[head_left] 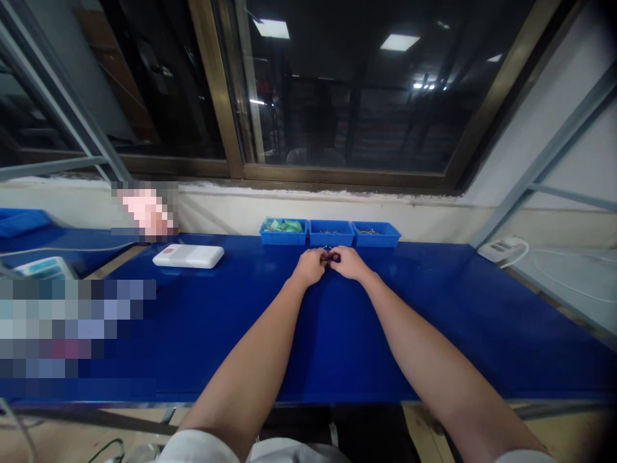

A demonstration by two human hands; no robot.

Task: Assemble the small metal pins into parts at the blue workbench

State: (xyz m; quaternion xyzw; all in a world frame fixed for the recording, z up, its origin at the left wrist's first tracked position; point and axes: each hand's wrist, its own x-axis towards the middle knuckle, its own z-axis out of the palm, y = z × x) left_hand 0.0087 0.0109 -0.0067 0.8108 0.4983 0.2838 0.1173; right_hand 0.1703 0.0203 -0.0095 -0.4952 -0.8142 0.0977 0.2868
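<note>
Both hands meet at the far middle of the blue desk (337, 334), and what they pinch is hard to make out: a small dark part (331, 256), mostly covered by the fingers, sits between the left hand (311, 265) and the right hand (348, 262). Both grips are clenched on that part, fingertips touching across it, though its shape and make are too small to tell. Just beyond the hands stand three blue trays in a row against the wall: the left tray (283, 233) holds greenish pieces, while the middle tray (331, 233) and the right tray (375, 233) hold tiny items that cannot be made out. A white flat device (188, 255) lies on the desk to the left, well apart from the hands. Blurred patches hide whatever stands at the left edge of the desk and near the wall above the white device. A white unit with a cable (502, 247) rests on a grey surface to the right, partly cut off. The dark window (337, 90) behind reflects ceiling lights.
</note>
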